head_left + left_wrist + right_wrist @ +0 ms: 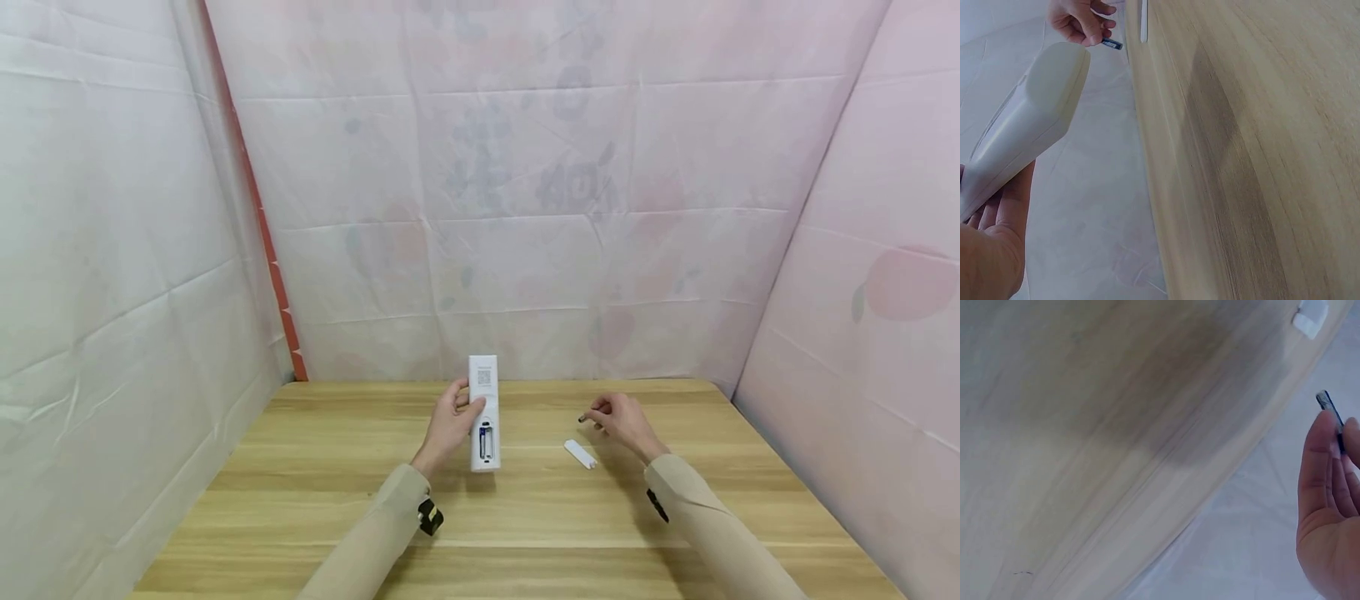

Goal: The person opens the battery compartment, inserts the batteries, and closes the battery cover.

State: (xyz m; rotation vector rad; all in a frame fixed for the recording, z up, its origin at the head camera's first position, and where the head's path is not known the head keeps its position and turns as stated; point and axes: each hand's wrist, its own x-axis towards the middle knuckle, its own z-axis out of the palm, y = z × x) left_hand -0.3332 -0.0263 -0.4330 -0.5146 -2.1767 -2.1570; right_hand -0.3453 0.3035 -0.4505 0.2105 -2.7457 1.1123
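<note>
My left hand (448, 423) grips a long white remote control (484, 412) by its side, thumb across its back. The back faces the head camera, with a printed code near the top and an uncovered battery compartment (487, 445) low down. A dark blue battery (482, 443) lies in its left slot; the right slot looks pale. Off to the right, my right hand (626, 425) pinches a small dark battery (1327, 405) between thumb and forefinger, above the table. The white battery cover (580, 454) lies on the table just below and left of that hand.
The wooden table (525, 533) stretches under both arms. Pale printed cloth (525, 267) hangs behind it and at both sides, with a red strip (262, 225) at the back left corner. Dark wrist straps (430, 517) sit on both sleeves.
</note>
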